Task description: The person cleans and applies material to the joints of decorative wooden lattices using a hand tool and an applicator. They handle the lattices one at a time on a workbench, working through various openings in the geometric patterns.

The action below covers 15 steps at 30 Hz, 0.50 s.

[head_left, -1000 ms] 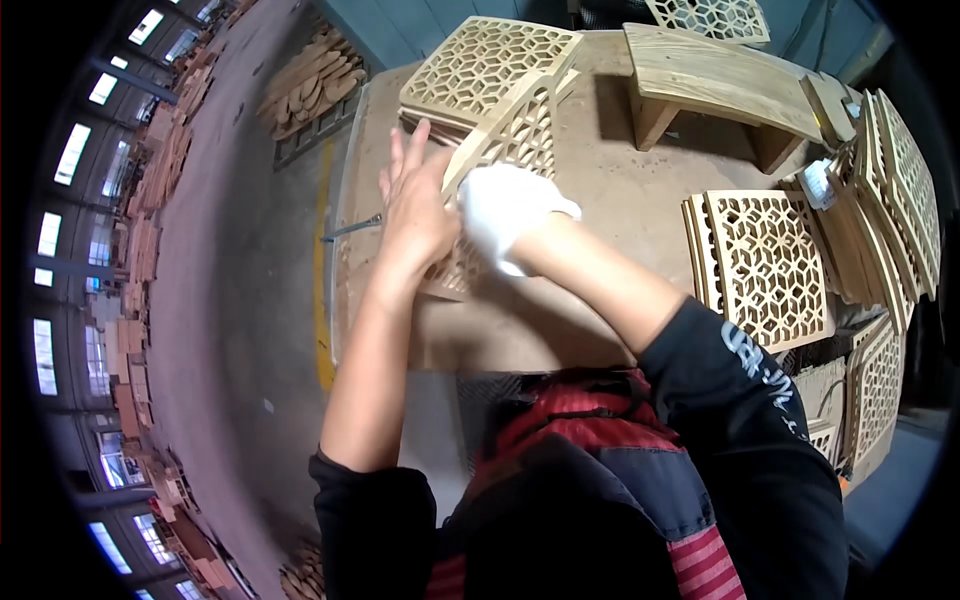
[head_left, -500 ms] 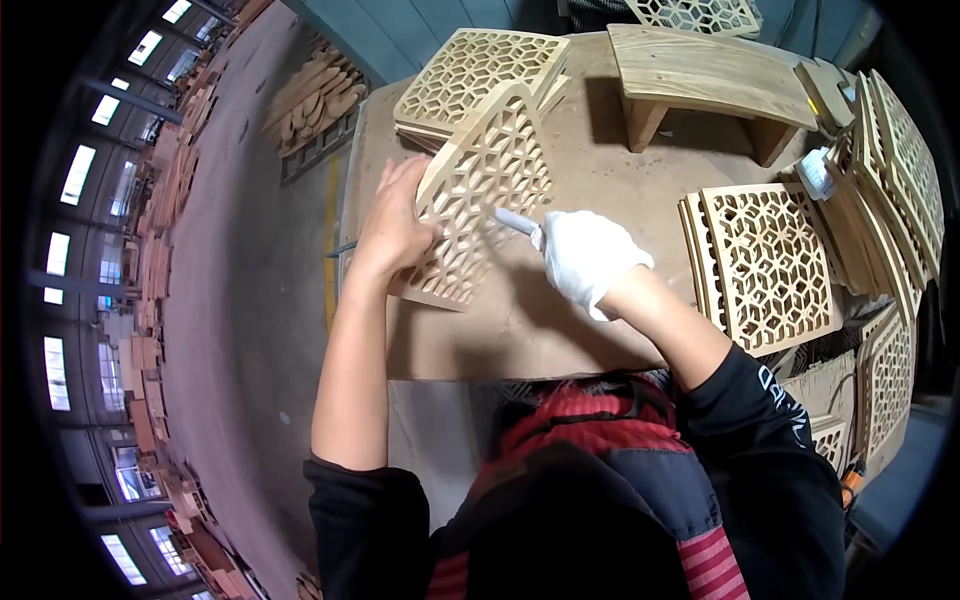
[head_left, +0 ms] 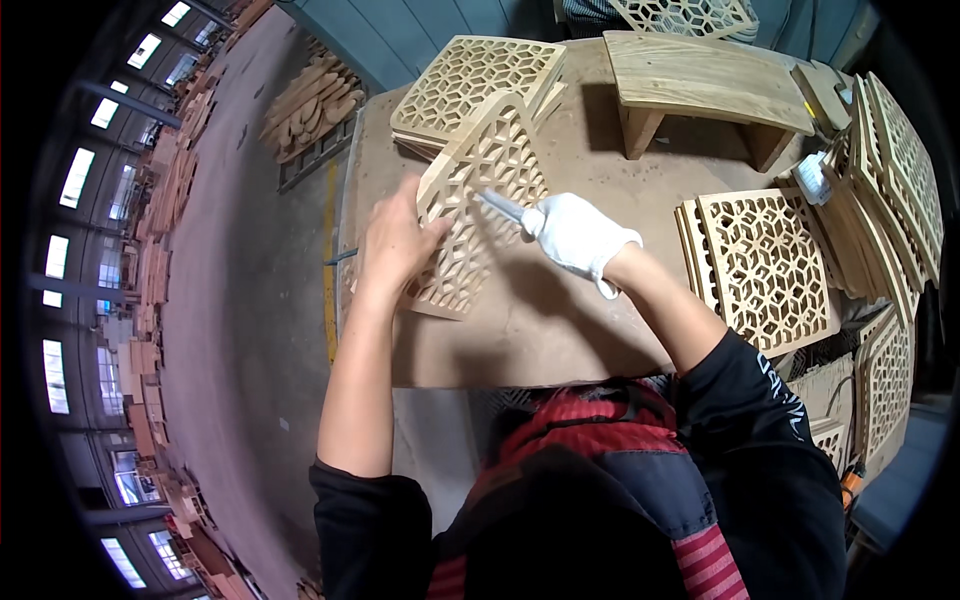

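The left hand point(head_left: 392, 240) is bare and closed on the near-left edge of a lattice panel point(head_left: 468, 235), its thumb over the openwork face. The panel stands tilted between the 2 hands, its lower edge low at the tabletop point(head_left: 590, 175) and its curved upper end rising beyond the left hand. To the right of it, the right hand point(head_left: 582, 238), in a white glove, is wrapped around a slim grey tool point(head_left: 502, 206) that points left at the openings. The tip is small and slightly blurred, so I cannot tell whether it touches the wood.

The step in hand looks like dressing the cut-outs of this 1 panel by hand. The next move calls for a firm left grip to hold the tilt, and a tool lined up with a single opening so that the thin bars are not knocked.

Beyond the left hand lies a stack of similar panels point(head_left: 480, 80); right of the gloved hand is another pile point(head_left: 765, 265). A small wooden bench point(head_left: 710, 90) stands beyond the right hand.
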Available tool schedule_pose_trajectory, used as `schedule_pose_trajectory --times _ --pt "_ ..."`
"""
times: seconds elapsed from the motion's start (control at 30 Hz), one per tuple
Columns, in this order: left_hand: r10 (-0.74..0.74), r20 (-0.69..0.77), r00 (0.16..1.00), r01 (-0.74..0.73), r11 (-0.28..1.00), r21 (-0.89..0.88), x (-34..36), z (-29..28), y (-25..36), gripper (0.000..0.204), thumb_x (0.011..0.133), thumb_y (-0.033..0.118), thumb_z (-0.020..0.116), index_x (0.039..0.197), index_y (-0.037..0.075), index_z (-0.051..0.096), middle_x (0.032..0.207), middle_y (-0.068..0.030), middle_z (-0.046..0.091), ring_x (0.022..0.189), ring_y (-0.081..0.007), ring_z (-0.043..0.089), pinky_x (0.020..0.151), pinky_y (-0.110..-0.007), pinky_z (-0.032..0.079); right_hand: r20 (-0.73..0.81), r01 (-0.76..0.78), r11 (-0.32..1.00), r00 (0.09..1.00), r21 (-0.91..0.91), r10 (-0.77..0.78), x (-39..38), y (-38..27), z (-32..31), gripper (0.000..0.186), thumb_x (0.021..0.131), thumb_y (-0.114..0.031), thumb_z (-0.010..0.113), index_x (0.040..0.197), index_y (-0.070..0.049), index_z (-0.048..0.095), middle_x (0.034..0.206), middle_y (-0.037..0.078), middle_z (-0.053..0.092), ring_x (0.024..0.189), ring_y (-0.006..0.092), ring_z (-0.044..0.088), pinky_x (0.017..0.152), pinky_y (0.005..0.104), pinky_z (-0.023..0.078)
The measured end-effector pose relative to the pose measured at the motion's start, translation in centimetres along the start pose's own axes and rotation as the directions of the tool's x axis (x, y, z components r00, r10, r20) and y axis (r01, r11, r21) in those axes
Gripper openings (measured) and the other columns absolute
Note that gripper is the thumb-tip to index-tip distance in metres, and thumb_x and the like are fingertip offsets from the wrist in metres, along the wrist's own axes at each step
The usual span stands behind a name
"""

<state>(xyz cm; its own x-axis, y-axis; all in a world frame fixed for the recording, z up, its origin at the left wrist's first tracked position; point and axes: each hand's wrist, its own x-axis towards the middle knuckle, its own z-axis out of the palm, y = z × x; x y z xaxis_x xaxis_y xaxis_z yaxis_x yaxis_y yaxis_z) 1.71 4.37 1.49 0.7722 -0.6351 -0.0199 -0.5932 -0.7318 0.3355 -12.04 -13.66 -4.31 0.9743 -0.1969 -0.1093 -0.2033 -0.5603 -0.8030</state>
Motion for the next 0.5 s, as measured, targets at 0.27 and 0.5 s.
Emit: schedule_pose_trajectory --times 0.27,0.5 --pt "0.044 -0.064 0.997 -0.04 0.997 0.07 0.0 0.5 -0.6 0.042 0.08 0.022 0.08 0.111 0.002 0.058 0.096 -0.0244 0.07 0.095 -0.0432 0.066 0.084 -0.049 0.05 0.007 -0.002 0.983 1.0 -0.186 0.004 0.9 -3.8 -1.9 0.038 0.099 -0.024 0.047 0.095 0.006 0.069 0.091 0.029 0.068 0.087 0.0431 0.067 0.079 0.0464 0.053" --pt "0.058 -0.088 0.994 -0.048 0.992 0.113 -0.6 0.9 1.2 0.038 0.082 0.023 0.079 0.104 -0.001 0.058 0.089 -0.0253 0.069 0.089 -0.0446 0.065 0.078 -0.05 0.05 -0.049 -0.036 0.885 0.999 -0.464 0.015 5.0 -6.5 -0.4 0.027 0.091 -0.021 0.058 0.102 -0.002 0.074 0.1 0.02 0.073 0.093 0.0356 0.071 0.083 0.0429 0.057"
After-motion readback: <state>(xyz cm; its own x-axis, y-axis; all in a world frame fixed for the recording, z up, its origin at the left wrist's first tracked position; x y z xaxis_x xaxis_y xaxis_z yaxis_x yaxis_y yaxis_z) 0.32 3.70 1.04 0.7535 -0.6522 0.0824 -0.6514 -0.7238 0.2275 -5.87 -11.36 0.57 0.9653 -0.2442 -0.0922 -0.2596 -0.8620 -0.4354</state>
